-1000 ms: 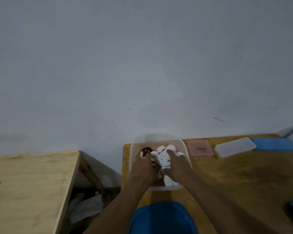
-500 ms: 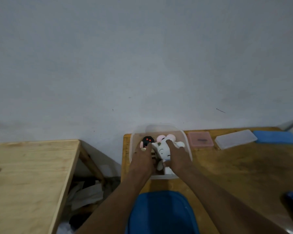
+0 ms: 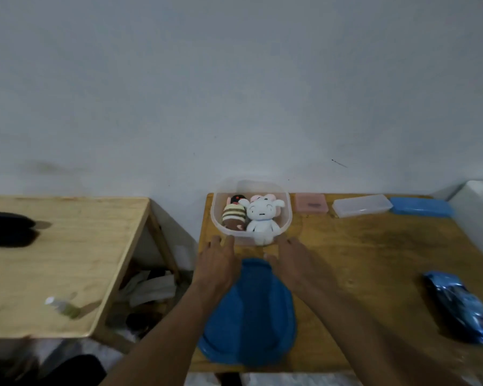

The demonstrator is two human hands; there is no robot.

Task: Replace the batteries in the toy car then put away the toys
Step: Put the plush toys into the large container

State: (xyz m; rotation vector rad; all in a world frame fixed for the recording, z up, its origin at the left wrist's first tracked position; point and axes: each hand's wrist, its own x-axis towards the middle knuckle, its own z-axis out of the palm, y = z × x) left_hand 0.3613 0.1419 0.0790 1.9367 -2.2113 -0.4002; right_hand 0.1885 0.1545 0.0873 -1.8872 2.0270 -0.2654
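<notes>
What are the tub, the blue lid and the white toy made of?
Tub: clear plastic by the look; see-through walls, rounded rim. Blue lid: likely plastic; smooth, dull sheen. White toy: plush fabric, seemingly; soft, rounded outline.

Plain pale grey-white wall [image 3: 234, 79] fills upper half, w/ thin dark mark [image 3: 339, 162] at right. Darker wood table [image 3: 374, 260] stands against it; lighter wood table [image 3: 67, 260] at left, gap btwn them. Below the lighter table's right edge, pale clutter [image 3: 148, 288], prob. paper or cloth. Light dim & even.
</notes>
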